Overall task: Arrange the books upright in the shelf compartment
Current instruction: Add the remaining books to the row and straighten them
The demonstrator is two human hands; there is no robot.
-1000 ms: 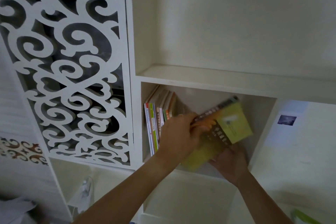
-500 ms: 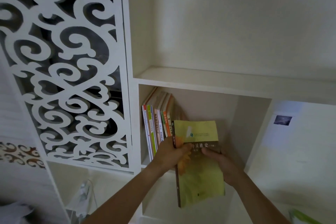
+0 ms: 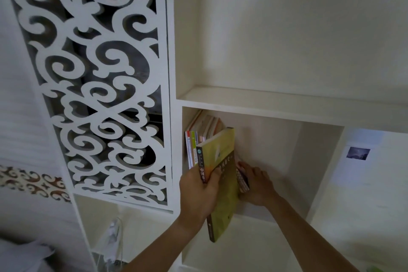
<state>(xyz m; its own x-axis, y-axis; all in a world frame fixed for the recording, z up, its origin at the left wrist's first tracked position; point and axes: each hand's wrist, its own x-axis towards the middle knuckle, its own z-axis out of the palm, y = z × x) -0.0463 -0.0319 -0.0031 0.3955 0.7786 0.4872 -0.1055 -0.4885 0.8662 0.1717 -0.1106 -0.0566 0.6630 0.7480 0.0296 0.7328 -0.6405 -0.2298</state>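
Note:
My left hand [image 3: 199,192] grips a yellow-green book [image 3: 223,174] by its dark spine and holds it upright, half inside the shelf compartment [image 3: 284,157]. Several books [image 3: 198,137] stand upright against the compartment's left wall, just behind the held book. My right hand [image 3: 257,183] is inside the compartment to the right of the held book, fingers on a small stack of books [image 3: 242,180] lying on the shelf floor. Whether it grips them is hidden by the yellow-green book.
A white scrollwork panel [image 3: 99,86] closes the cabinet to the left. Above is a wide open shelf [image 3: 265,99]. The right half of the compartment has free room. A wall with a small dark picture [image 3: 357,153] lies to the right.
The yellow-green book has turned from facing me to edge-on and moved up into the compartment beside the standing books. My right hand left it and went to the books on the shelf floor.

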